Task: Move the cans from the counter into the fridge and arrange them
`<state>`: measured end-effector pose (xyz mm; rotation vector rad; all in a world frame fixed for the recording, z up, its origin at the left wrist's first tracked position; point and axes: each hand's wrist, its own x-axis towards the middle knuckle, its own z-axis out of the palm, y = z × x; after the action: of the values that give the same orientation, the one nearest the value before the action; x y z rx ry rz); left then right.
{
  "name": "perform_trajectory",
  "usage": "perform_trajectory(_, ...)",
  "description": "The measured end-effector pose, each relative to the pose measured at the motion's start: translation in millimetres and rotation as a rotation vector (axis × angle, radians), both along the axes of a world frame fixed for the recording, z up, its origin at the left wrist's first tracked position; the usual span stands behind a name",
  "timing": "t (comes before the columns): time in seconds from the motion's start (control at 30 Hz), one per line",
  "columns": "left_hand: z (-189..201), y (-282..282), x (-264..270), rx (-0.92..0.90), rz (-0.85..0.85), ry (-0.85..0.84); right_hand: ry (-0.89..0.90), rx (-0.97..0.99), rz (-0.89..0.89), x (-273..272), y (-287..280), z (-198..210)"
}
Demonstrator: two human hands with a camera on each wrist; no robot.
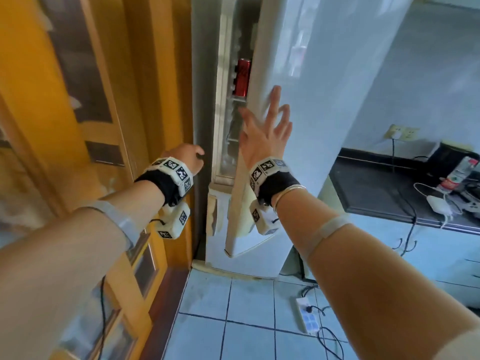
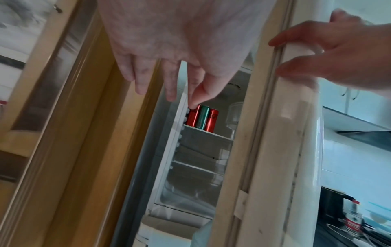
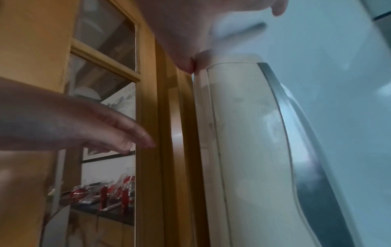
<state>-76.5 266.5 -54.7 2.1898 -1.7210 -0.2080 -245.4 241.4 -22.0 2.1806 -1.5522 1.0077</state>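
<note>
Head view: right hand (image 1: 265, 131), fingers spread, presses the fridge door (image 1: 262, 81) edge; left hand (image 1: 185, 158) hangs loosely curled, holding nothing. Beyond both hands, three cans (image 2: 202, 119) stand together on a shelf (image 2: 208, 132). Closing step, I'd judge; next, push the door shut.

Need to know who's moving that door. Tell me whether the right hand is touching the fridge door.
Touching. In the left wrist view the right hand has its fingers spread flat against the fridge door edge; the head view agrees.
</note>
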Motion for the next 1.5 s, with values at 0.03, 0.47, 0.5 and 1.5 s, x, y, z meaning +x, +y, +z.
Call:
perform_trajectory(0.03,-1.1,-8.5,4.6,-0.004,0.011,-0.005,0.015,-0.009,0.017,8.2,-10.5,-2.0)
perform_trajectory(0.47,22.5,-109.9,58.6,-0.028,0.184,0.029,0.228,0.06,0.159,72.1,-126.8,2.6)
perform_trajectory(0.5,22.8,-115.3,60.5,-0.035,0.185,0.031,0.233,0.091,0.158,73.6,-134.1,0.7)
perform_trajectory(1.5,14.5,-262.7,69.5,-0.006,0.014,0.004,0.035,0.441,0.026,84.2,-281.8,-4.3)
